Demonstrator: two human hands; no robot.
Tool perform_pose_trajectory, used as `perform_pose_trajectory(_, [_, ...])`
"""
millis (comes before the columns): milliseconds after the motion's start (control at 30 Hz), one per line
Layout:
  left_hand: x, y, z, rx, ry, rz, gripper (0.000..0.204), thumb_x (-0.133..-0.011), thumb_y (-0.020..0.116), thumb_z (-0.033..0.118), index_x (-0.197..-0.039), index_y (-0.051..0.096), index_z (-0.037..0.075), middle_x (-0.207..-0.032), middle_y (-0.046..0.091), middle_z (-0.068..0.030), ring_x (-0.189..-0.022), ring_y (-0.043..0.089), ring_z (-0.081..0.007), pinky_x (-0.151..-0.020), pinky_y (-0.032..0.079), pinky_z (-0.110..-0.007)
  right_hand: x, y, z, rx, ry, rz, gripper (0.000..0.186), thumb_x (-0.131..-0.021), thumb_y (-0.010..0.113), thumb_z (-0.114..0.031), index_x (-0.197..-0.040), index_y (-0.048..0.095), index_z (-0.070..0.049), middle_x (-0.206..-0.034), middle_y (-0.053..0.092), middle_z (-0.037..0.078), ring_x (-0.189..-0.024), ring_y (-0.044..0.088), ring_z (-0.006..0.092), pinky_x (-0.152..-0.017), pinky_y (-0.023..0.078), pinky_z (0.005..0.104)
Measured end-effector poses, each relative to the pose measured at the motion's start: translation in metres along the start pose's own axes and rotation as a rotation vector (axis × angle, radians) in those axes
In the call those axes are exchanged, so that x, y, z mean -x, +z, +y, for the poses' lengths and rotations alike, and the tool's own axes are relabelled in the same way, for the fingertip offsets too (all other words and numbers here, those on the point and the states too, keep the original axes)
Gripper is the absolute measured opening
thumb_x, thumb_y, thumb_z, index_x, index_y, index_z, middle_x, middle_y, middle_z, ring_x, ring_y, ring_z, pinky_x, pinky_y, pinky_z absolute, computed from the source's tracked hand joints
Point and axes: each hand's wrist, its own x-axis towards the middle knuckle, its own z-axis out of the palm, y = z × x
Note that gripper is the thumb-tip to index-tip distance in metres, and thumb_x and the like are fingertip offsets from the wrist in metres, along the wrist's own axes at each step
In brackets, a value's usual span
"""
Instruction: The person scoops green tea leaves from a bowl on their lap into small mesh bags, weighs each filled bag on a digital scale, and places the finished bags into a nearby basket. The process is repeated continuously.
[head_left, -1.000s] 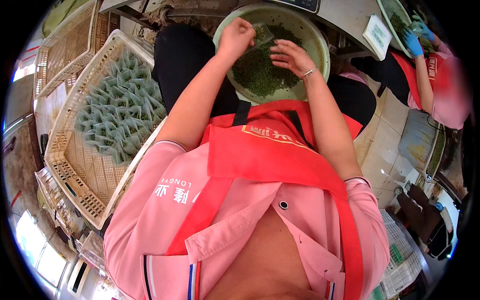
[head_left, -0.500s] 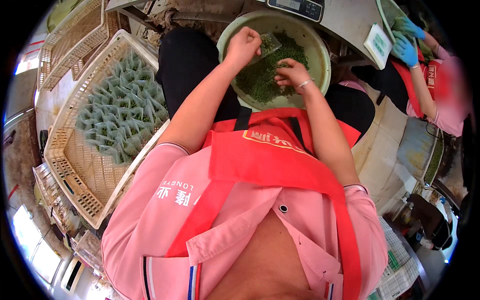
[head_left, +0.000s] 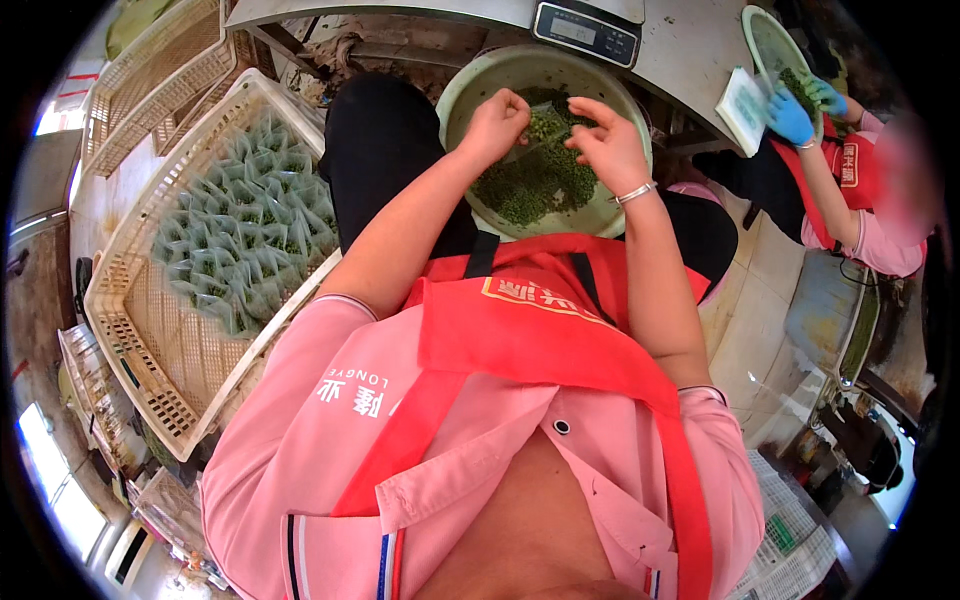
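Note:
My left hand (head_left: pixel 498 124) is closed on the edge of a small clear plastic bag (head_left: pixel 547 124) with green peppercorn-like berries in it. The bag is over a wide pale green basin (head_left: pixel 462 85), whose bottom is covered with loose green berries (head_left: pixel 530 195). On the bag's other side, my right hand (head_left: pixel 612 150) has its fingers bent and apart, with a bracelet at the wrist. Whether its fingertips touch the bag is hard to make out; nothing shows gripped in them.
To the left, a cream plastic crate (head_left: pixel 150 300) has several filled clear bags (head_left: pixel 245 225) standing in it, with more crates (head_left: pixel 165 75) behind. Ahead, a scale (head_left: pixel 588 32) sits on a metal table (head_left: pixel 690 45). At right, a co-worker's blue-gloved hands (head_left: pixel 792 118) work at another basin (head_left: pixel 765 40).
My right hand has risen from the loose berries in the basin to beside the bag. The bag has moved slightly, still in my left hand. The co-worker's gloved hands have shifted down.

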Motion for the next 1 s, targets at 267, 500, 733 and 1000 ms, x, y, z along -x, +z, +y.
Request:
perform_pose_trajectory(267, [0.007,0.001,0.014,0.127,-0.017,-0.043,0.011,-0.084,0.055,0.011,-0.089,0.052,0.002,-0.064,0.057,-0.0043,-0.053,0.055,-0.0116,-0.052,0.044,-0.027,0.017,0.008,0.023,0.485,-0.358,-0.043,0.035,-0.077,0.053,-0.011,-0.111,0.062,-0.013,-0.116,0.060,0.005,-0.086,0.062,0.0263,-0.075,0.050,0.0362])
perform_pose_trajectory(500, [0.009,0.002,0.002,0.144,0.092,-0.175,0.018,-0.083,0.060,0.013,-0.093,0.051,0.001,-0.060,0.057,-0.0025,-0.051,0.050,-0.0076,-0.048,0.040,-0.024,-0.005,0.031,0.023,0.808,-0.149,-0.291,0.028,-0.078,0.057,-0.017,-0.104,0.063,-0.011,-0.104,0.063,0.012,-0.091,0.061,0.0309,-0.079,0.049,0.0423])
perform_pose_trajectory(733, [0.008,-0.016,0.008,-0.321,0.345,-0.059,0.070,-0.073,0.075,0.034,-0.129,0.042,0.007,-0.108,0.060,-0.0107,-0.092,0.059,-0.0170,-0.073,0.048,-0.030,-0.015,0.005,0.031,0.320,0.008,0.008,0.024,-0.082,0.060,-0.022,-0.099,0.067,-0.007,-0.077,0.067,0.013,-0.065,0.066,0.0221,-0.065,0.051,0.0344])
perform_pose_trajectory(1000, [0.016,-0.002,0.011,-0.596,0.238,-0.003,0.065,-0.066,0.073,0.032,-0.124,0.047,0.019,-0.101,0.064,-0.0128,-0.093,0.061,-0.0321,-0.078,0.047,-0.041,0.012,0.011,-0.006,0.020,-0.094,0.115,0.028,-0.080,0.062,-0.013,-0.105,0.063,-0.001,-0.078,0.068,0.010,-0.058,0.065,0.0145,-0.057,0.050,0.0271])
